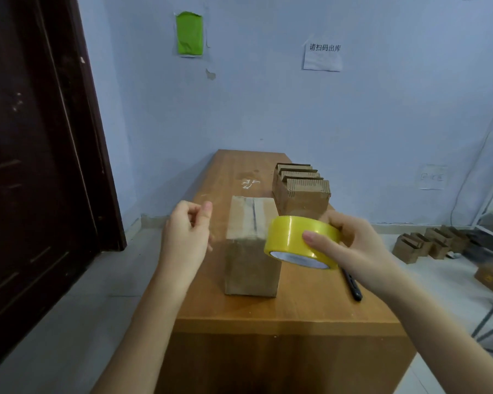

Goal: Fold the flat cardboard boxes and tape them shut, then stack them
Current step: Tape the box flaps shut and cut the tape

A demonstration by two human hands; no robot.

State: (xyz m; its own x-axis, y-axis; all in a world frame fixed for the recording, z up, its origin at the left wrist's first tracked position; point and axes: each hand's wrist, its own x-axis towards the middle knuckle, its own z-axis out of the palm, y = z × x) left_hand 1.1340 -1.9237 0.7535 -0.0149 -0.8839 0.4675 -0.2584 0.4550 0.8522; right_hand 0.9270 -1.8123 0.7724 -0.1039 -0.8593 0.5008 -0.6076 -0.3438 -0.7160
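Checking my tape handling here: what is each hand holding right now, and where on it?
The right hand grips the yellow tape roll by its outer rim. The left hand pinches its fingertips together; whether on a tape end cannot be told.

I see a closed box (pixel 251 245) standing on the desk (pixel 310 302), tape running along its top seam. My right hand (pixel 350 245) grips a yellow tape roll (pixel 299 240) just right of the box, above the desk, thumb across its outer face. My left hand (pixel 187 231) hovers left of the box, its fingers (pixel 207 209) curled with thumb and forefinger close together; I cannot tell whether they pinch a tape end. A stack of flat boxes (pixel 300 189) sits behind the box. A black pen-like tool (pixel 352 285) lies on the desk under my right wrist. More boxes (pixel 430 243) rest on the floor at right.
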